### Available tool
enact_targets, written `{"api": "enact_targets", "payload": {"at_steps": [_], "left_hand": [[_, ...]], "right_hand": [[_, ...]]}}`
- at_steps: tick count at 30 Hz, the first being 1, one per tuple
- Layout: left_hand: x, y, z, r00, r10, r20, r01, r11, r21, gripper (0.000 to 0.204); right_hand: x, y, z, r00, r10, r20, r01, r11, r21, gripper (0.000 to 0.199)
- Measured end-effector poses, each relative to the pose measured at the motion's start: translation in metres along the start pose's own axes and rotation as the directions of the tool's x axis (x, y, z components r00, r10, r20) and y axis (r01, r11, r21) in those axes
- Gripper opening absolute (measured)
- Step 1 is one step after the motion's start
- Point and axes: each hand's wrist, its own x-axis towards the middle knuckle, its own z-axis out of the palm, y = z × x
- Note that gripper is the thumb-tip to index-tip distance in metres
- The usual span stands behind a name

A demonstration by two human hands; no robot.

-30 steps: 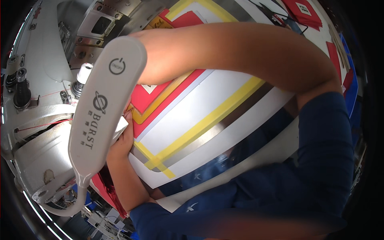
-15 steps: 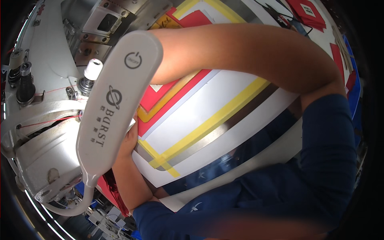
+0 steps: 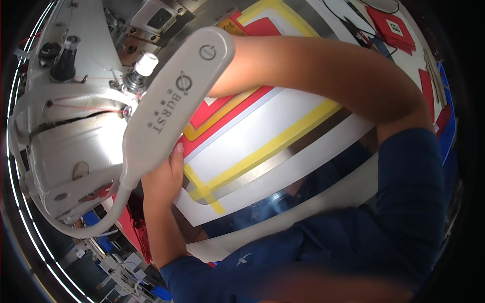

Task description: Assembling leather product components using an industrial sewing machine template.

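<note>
My left hand [image 3: 162, 179] rests against the left edge of a flat white template [image 3: 262, 131] outlined with yellow tape [image 3: 283, 139], with red fabric [image 3: 214, 113] under its window. A white lamp head [image 3: 177, 101] on a bendy neck hangs over the hand and covers its fingertips. My right forearm [image 3: 323, 70] arches over the template toward the white sewing machine [image 3: 76, 141], and the right hand is hidden behind the lamp head.
A white-capped knob [image 3: 146, 63] and red thread sit on the machine's head. Red fabric pieces [image 3: 394, 28] lie at the table's far right, and more red pieces [image 3: 134, 227] hang by the lower left edge. My blue sleeve [image 3: 404, 202] fills the lower right.
The picture has shifted, so the lamp head and the machine now sit further right and higher. My left hand stays at the template's edge, and my right arm still reaches across.
</note>
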Motion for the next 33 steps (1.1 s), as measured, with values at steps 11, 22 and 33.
{"api": "enact_targets", "payload": {"at_steps": [11, 22, 33], "left_hand": [[-0.014, 0.112, 0.031, 0.951, 0.26, -0.166, -0.259, 0.965, 0.029, 0.079], [0.0, 0.098, 0.05, 0.937, 0.271, -0.221, -0.28, 0.96, -0.009, 0.087], [-0.001, 0.098, 0.054, 0.935, 0.283, -0.212, -0.273, 0.959, 0.076, 0.085]], "right_hand": [[0.004, -0.019, -0.023, 0.985, 0.158, 0.063, -0.167, 0.967, 0.191, 0.035], [0.017, -0.005, -0.039, 0.926, 0.145, 0.347, -0.18, 0.981, 0.07, 0.029], [-0.002, -0.022, -0.022, 0.996, 0.094, 0.004, -0.094, 0.98, 0.175, 0.032]]}}
